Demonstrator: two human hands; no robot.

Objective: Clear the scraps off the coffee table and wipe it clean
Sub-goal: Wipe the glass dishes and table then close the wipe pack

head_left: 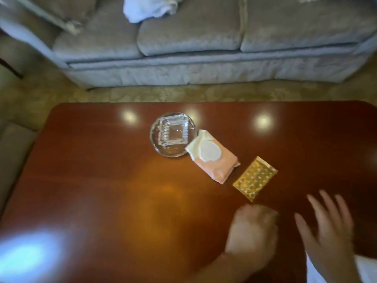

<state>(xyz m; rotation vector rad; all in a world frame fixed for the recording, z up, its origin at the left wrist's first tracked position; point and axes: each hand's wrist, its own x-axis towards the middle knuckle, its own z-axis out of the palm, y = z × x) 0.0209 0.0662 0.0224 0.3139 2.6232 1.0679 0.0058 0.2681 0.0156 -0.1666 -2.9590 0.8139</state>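
nearest, at 5 o'clock on the table, are the two hands, both blurred. the left hand [253,231] is curled into a loose fist with nothing visible in it. the right hand [326,225] is spread flat with straight fingers, holding nothing, low over the wood.

beyond the table at 12 o'clock stands a pale sofa [183,37]. the table [102,180] itself is dark polished wood, glossy enough to mirror the ceiling lights, so light things will likely skate on it.

just past the table's centre, toward 12 o'clock, sits a round glass plate [159,148] with a square glass dish [172,131] on it. both look heavy, hard and breakable, and the dish may slide on the plate. i would lift them by the plate's rim with both hands.

touching the plate at its 4 o'clock is a peach wipes pack [216,166]. it looks soft and pliant with a pale flap on top. one hand should probably pin the body while the other peels the flap.

at the pack's 4 o'clock, slightly apart from it, lies a gold spotted packet [255,178], the likeliest scrap and the item closest to the hands. it looks thin, light and crinkly, best pinched at a corner or short edge.
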